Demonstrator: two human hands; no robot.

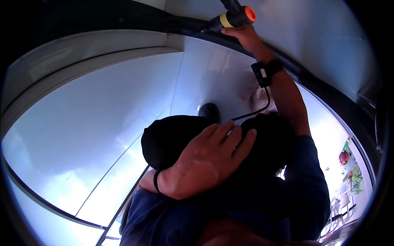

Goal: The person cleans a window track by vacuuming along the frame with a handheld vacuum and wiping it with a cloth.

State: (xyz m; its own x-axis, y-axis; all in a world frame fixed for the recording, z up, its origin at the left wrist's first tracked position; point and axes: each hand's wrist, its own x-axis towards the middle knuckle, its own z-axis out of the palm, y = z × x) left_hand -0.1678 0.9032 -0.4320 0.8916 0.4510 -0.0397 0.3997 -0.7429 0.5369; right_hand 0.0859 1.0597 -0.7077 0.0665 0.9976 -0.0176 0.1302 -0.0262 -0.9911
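My right hand (242,33), raised at the top of the view, is wrapped round a dark power tool (234,19) with a yellow band and an orange-red end cap. The tool's thin tip points left, close to a dark edge strip. A black strap with a small box (262,74) and a cable circles the right wrist. Lower down, my left hand (213,158) lies with spread fingers on the dark clothing (172,137) over my lap. Nothing shows in it. A black band (156,181) is on the left wrist.
Pale glossy panels (94,106) fill the left and centre. A dark strip (193,29) runs across the top and down the right. A small black round object (209,111) stands beyond my lap. At the far right are plants (356,179) and metal-framed chairs (342,205).
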